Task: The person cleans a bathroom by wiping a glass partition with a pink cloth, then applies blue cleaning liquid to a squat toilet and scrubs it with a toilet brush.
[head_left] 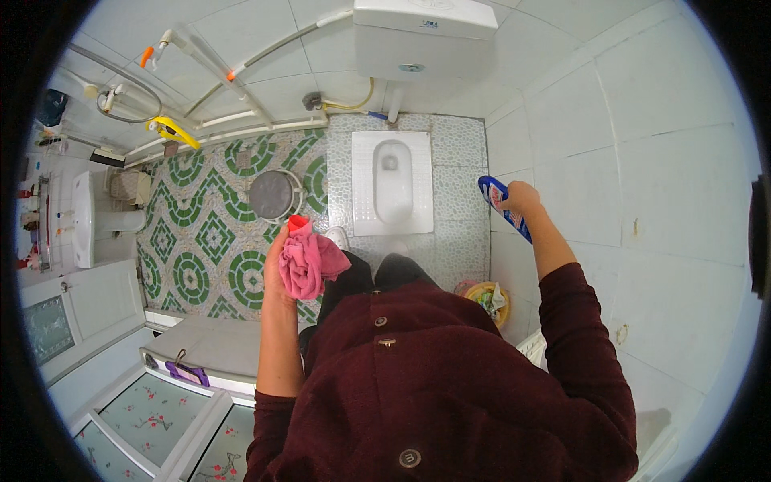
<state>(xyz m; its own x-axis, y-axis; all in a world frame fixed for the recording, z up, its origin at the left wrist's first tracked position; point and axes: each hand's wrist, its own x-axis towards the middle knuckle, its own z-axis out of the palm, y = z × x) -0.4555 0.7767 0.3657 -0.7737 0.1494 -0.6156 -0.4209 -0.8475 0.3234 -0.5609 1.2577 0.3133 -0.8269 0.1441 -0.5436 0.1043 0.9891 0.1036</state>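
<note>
My left hand (274, 260) holds a crumpled pink cloth (308, 260), with a red plastic cap (297, 224) at the cloth's upper end. My right hand (523, 197) grips a blue cleaner bottle (493, 191) that bears writing. The bottle is tilted, its upper end pointing up and left, near the right tiled wall. Between and beyond both hands, a white ceramic squat toilet (362, 181) is set into the pebble-patterned floor. Part of the bottle is hidden behind my right hand.
A round grey-topped stool (271, 194) stands left of the toilet. The cistern (421, 51) hangs on the wall behind it. By my right side is a yellow waste basket (505, 314) with rubbish inside. A pedestal washbasin (84, 220) and a white cabinet (199, 340) are at left.
</note>
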